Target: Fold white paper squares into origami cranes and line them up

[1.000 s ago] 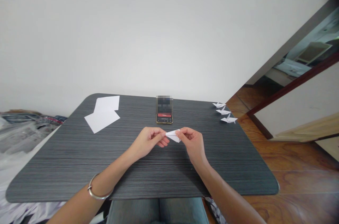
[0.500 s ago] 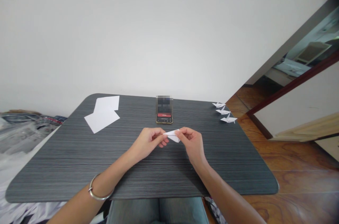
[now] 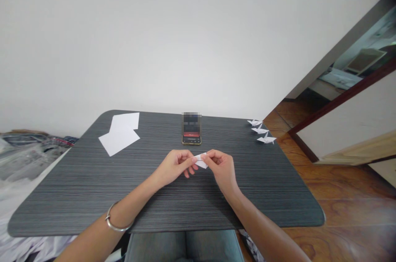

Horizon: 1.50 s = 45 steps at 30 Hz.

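A small piece of folded white paper (image 3: 201, 164) is held just above the table, between both hands. My left hand (image 3: 177, 166) pinches its left end between thumb and fingers. On the other side, my right hand (image 3: 220, 166) grips the upper right part, with the thumb lying across the paper. The fingers hide much of the paper, so its full folded shape does not show. Beyond the hands a phone (image 3: 191, 140) stands on the table with its screen facing me.
The dark wood-grain table (image 3: 148, 216) stands against a white wall. Flat white paper sheets (image 3: 119, 140) overlap at the left back. Three folded paper cranes (image 3: 266, 140) sit in a row at the right back edge. Plastic-wrapped items (image 3: 27, 163) lie left of the table.
My fingers have closed in along the folded paper, so less of it shows between them. Both hands have shifted slightly; the other things on the table stay put.
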Tool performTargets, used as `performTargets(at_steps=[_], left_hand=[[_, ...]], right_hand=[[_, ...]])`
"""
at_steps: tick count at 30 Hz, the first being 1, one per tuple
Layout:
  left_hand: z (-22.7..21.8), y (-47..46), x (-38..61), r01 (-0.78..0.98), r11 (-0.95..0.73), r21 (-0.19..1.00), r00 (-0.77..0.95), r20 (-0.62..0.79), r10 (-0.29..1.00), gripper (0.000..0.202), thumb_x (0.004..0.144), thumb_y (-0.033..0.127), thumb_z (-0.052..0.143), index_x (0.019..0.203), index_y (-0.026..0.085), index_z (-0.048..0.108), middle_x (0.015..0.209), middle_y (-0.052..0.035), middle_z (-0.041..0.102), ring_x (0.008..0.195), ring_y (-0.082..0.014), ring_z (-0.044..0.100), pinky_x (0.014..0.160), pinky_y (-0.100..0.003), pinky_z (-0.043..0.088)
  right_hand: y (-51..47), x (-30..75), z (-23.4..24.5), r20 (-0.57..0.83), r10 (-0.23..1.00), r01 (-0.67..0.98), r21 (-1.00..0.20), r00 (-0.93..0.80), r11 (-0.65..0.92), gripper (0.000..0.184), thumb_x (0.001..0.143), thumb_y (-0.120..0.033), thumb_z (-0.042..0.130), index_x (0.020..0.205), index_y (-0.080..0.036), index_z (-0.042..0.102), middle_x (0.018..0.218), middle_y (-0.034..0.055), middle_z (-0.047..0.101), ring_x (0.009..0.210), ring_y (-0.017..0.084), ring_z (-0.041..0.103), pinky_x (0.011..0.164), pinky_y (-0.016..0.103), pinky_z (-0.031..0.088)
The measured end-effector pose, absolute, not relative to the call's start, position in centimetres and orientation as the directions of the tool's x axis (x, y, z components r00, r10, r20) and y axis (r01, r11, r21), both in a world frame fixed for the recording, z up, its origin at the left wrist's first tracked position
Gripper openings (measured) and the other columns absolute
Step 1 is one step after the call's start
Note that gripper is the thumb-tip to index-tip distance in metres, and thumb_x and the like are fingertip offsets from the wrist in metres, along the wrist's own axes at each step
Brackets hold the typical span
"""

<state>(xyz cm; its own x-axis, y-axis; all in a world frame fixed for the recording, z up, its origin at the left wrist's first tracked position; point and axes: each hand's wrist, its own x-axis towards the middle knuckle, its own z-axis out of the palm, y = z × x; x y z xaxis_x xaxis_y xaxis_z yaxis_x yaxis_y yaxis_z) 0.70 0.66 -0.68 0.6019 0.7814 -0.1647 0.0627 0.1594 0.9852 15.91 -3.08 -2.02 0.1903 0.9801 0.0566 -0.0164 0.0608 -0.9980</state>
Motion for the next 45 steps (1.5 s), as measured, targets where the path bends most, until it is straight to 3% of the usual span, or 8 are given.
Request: performTargets(at_steps=[4, 10, 13, 16, 24, 36, 45], left_hand=[[-0.8, 0.4, 1.0, 0.087, 0.106, 0.991, 0.577, -0.137, 0.805, 0.031, 0.075, 0.039, 0.055, 0.064, 0.010, 0.054, 0.057, -0.0025, 0.060, 0.041, -0.0048, 0.048, 0.038, -0.015, 0.037], [-0.3, 0.3, 0.8, 0.093, 0.064, 0.994, 0.546, -0.104, 0.831, 0.029, 0.076, 0.037, 0.054, 0.063, 0.011, 0.052, 0.056, -0.0020, 0.059, 0.041, -0.0050, 0.046, 0.036, -0.014, 0.034], [-0.2, 0.2, 0.6, 0.102, 0.058, 0.993, 0.524, -0.103, 0.845, 0.029, 0.075, 0.037, 0.054, 0.063, 0.011, 0.052, 0.055, -0.0014, 0.059, 0.041, -0.0052, 0.046, 0.036, -0.014, 0.034], [-0.1, 0.1, 0.6, 0.102, 0.053, 0.993, 0.524, -0.099, 0.846, 0.029, 0.076, 0.037, 0.053, 0.063, 0.011, 0.052, 0.055, -0.0014, 0.059, 0.041, -0.0053, 0.046, 0.036, -0.014, 0.034], [0.4, -0.1, 0.7, 0.106, 0.059, 0.993, 0.544, -0.107, 0.832, 0.028, 0.075, 0.036, 0.054, 0.063, 0.011, 0.052, 0.055, -0.0016, 0.059, 0.042, -0.0056, 0.046, 0.036, -0.014, 0.034], [1.0, -0.7, 1.0, 0.090, 0.122, 0.989, 0.529, -0.151, 0.835, 0.034, 0.072, 0.041, 0.057, 0.056, 0.014, 0.045, 0.046, 0.0031, 0.052, 0.036, -0.0034, 0.040, 0.034, -0.013, 0.027], [1.5, -1.4, 1.0, 0.077, 0.079, 0.994, 0.501, -0.107, 0.859, 0.035, 0.073, 0.041, 0.055, 0.053, 0.015, 0.043, 0.044, 0.0042, 0.049, 0.035, -0.0030, 0.036, 0.035, -0.015, 0.026]], right_hand=[[-3.2, 15.7, -1.8, 0.042, 0.986, -0.040, -0.998, 0.163, 0.049, 0.012, 0.067, -0.023, 0.064, 0.059, -0.015, 0.062, 0.054, -0.0020, 0.059, 0.050, 0.010, 0.050, 0.050, 0.022, 0.039], [-3.1, 15.8, -1.9, 0.048, 0.987, -0.134, -0.989, 0.155, 0.069, 0.016, 0.071, -0.026, 0.062, 0.060, -0.015, 0.059, 0.053, -0.0030, 0.059, 0.049, 0.008, 0.051, 0.051, 0.020, 0.041], [-3.1, 15.9, -2.0, 0.024, 0.984, -0.238, -0.969, 0.179, 0.067, 0.014, 0.071, -0.031, 0.063, 0.070, -0.017, 0.058, 0.055, -0.0040, 0.060, 0.050, 0.009, 0.053, 0.050, 0.020, 0.044], [-3.1, 15.9, -1.8, -0.040, 0.996, -0.251, -0.968, 0.085, -0.017, 0.022, 0.070, -0.036, 0.063, 0.078, -0.016, 0.059, 0.059, -0.0020, 0.062, 0.050, 0.010, 0.055, 0.049, 0.022, 0.047], [-3.2, 16.1, -1.3, -0.032, 0.999, -0.168, -0.985, 0.008, -0.030, 0.026, 0.070, -0.037, 0.063, 0.057, -0.015, 0.058, 0.050, -0.0018, 0.058, 0.045, 0.009, 0.050, 0.046, 0.021, 0.044], [-3.8, 15.8, -0.4, 0.001, 0.997, -0.235, -0.972, -0.074, -0.016, 0.026, 0.072, -0.036, 0.062, 0.057, -0.016, 0.057, 0.051, -0.0022, 0.056, 0.047, 0.009, 0.048, 0.047, 0.020, 0.042], [-4.4, 15.8, -0.2, 0.010, 0.995, -0.304, -0.953, -0.101, -0.022, 0.027, 0.076, -0.036, 0.057, 0.058, -0.016, 0.056, 0.051, -0.0013, 0.055, 0.047, 0.011, 0.050, 0.046, 0.022, 0.044]])
